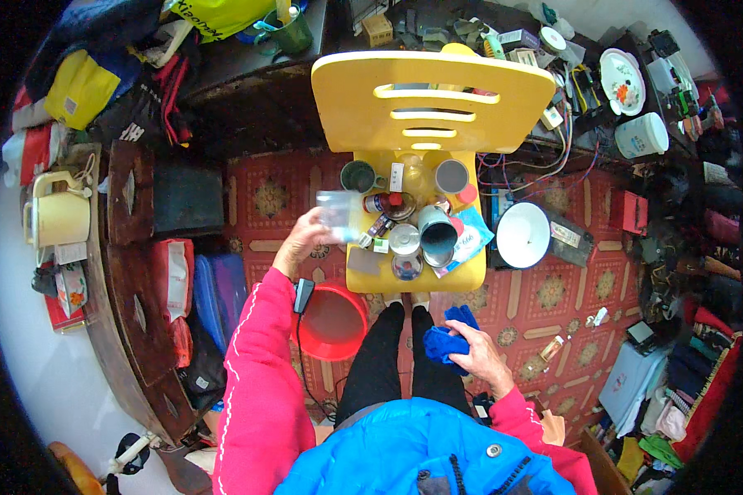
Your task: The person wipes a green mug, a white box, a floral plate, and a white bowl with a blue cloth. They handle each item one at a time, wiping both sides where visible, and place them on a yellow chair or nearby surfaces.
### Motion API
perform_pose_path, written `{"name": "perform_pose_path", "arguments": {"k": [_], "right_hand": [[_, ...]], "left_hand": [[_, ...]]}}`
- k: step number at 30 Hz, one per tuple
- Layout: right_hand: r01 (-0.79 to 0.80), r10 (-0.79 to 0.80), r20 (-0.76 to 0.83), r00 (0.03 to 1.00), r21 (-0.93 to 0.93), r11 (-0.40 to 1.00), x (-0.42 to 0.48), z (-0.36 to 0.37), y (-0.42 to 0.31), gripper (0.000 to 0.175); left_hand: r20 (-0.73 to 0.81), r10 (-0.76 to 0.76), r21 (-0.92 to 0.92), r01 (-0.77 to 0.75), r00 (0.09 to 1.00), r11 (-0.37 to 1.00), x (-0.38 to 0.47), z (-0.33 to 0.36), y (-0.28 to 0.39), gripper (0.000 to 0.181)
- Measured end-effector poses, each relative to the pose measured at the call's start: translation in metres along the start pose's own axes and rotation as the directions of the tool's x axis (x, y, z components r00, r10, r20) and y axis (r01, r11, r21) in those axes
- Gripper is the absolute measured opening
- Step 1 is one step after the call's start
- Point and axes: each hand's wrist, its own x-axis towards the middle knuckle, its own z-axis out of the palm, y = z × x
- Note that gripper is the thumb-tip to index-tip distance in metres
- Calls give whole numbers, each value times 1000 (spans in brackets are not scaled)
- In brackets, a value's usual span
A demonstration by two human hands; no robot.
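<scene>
My left hand [308, 234] grips a clear plastic container [340, 213], slightly blurred, at the left edge of a yellow chair's seat [408, 283]. In my right hand [480, 356] is a bunched blue cloth [441, 343], held above my right thigh. Crowded on the seat are a dark green mug [358, 177], a grey metal cup [436, 229] lying tilted, and an upright grey-rimmed cup [452, 177]. Among them sit a clear round lidded jar [404, 239], a small glass jar [407, 266], a dark bottle [376, 203] on its side and a blue-white plastic packet [469, 242].
A red plastic basin [331, 322] stands on the patterned floor at left, with a black plug adapter [304, 296] and cord by its rim. Right of the chair is a white enamel basin [523, 235]. Wooden drawers [137, 309] line the left. The chair's slotted backrest [433, 68] rises ahead.
</scene>
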Motion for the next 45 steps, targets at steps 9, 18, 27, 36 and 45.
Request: {"name": "perform_pose_path", "arguments": {"k": [9, 18, 27, 36, 45], "right_hand": [[14, -12, 46, 999, -23, 1000, 2, 1, 3, 67], [-7, 8, 35, 999, -31, 999, 5, -3, 2, 66], [-63, 65, 23, 998, -71, 995, 13, -2, -4, 66], [-119, 117, -75, 990, -33, 992, -3, -4, -11, 64], [-38, 56, -126, 990, 147, 988, 17, 0, -9, 57]], "left_hand": [[-233, 116, -557, -231, 965, 798, 80, -7, -43, 35], [-246, 112, -465, -219, 963, 858, 64, -1, -18, 36], [-442, 377, 0, -420, 814, 907, 47, -86, 168, 41], [-755, 410, 20, -607, 512, 794, 161, -126, 276, 42], [-653, 530, 57, -663, 541, 747, 170, -125, 285, 77]]}}
